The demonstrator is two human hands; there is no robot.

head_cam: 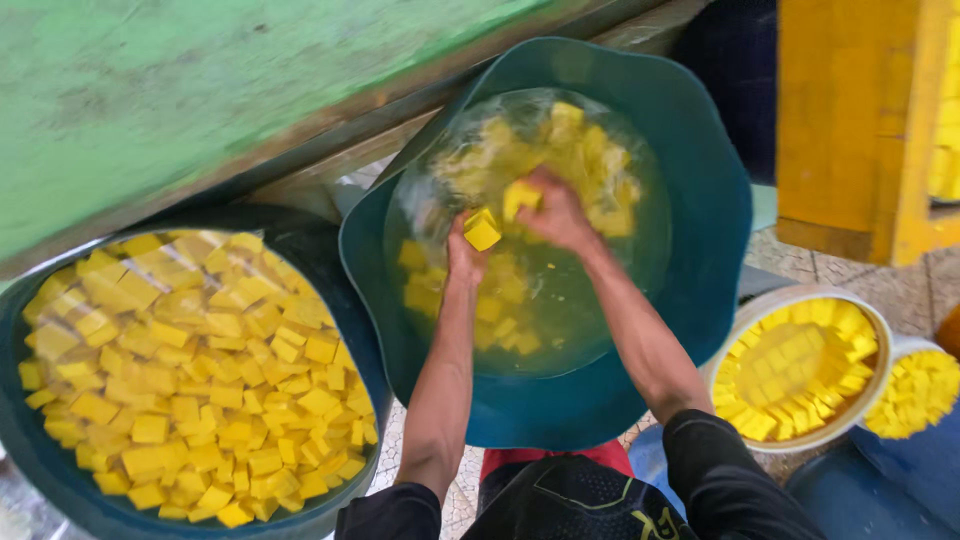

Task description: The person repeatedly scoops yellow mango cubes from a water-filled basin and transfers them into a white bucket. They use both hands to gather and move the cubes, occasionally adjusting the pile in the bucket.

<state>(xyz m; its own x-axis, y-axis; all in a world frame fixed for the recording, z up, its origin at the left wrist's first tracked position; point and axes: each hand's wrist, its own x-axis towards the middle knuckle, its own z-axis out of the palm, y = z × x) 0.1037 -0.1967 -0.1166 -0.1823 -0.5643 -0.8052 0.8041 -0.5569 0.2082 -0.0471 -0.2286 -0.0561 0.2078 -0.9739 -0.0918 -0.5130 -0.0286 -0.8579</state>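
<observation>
While both of my hands are down in the water, I read the scene from the left edge across. At the left sits a dark tub (40,470) heaped to its rim with small yellow blocks (190,370), roughly square, flat-faced and sharp-cornered, some paler than others. Just beside it, nearly touching, is the teal basin (700,200) with a wavy rim, holding clear water that is churned and glinting toward the far side. My left hand (465,255) is closed on a yellow cube (482,231), bright and wet, one corner tipped up above the surface near the basin's middle. My right hand (560,215) is wrapped around a second cube (520,196), held just beside the first, with only its upper face showing between the fingers. More loose cubes (500,320) lie under the water, blurred by ripples, spread toward the near and far walls. Right of the basin stands a white bucket (880,380) packed with the same yellow pieces, and a smaller container (920,390) of them touches it at the right edge.
</observation>
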